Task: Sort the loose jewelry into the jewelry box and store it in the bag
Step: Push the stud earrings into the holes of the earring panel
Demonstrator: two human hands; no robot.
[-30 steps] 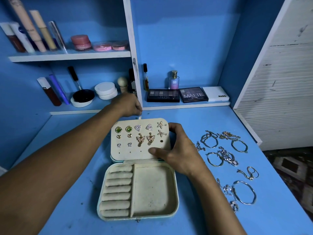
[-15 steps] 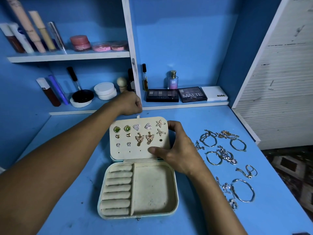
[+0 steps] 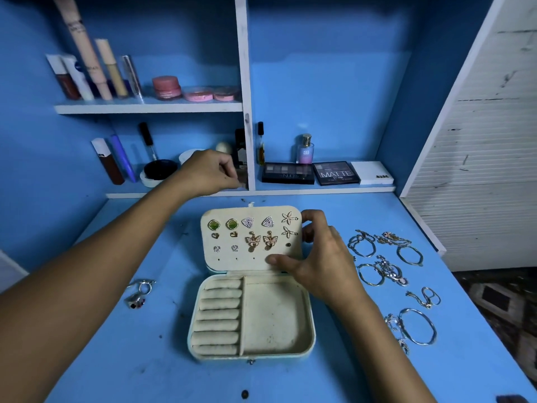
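Jewelry box [image 3: 252,315] open on blue tabletop [image 3: 334,379], centre, lid [image 3: 250,237] tilted back at the far side; lid panel carries earrings [image 3: 252,232] in rows: two green, two triangular, two flower-shaped, two butterflies, small hearts; near half holds ring rolls [image 3: 219,315] on the left and a bare compartment [image 3: 274,315] on the right. Right hand [image 3: 316,263] grips the lid's right edge, thumb on the panel's lower right, fingers curled around the far right corner. Left hand [image 3: 207,174] is at the far shelf edge [image 3: 174,195], apart from the box, fingers curled with fingertips pinched together; whether anything is held there, cannot tell. Loose rings [image 3: 139,293] lie on the tabletop left of the box, just beside the left forearm. Bracelets and chains [image 3: 383,257] lie spread right of the box, from far to near, with one large bangle [image 3: 418,327] nearest. Far shelves hold cosmetics: tubes [image 3: 93,68] and pink jars [image 3: 191,90] on the upper shelf; palettes [image 3: 312,173] and a perfume bottle [image 3: 305,149] on the lower right shelf. A small dark object [image 3: 245,394] lies on the tabletop near the camera.
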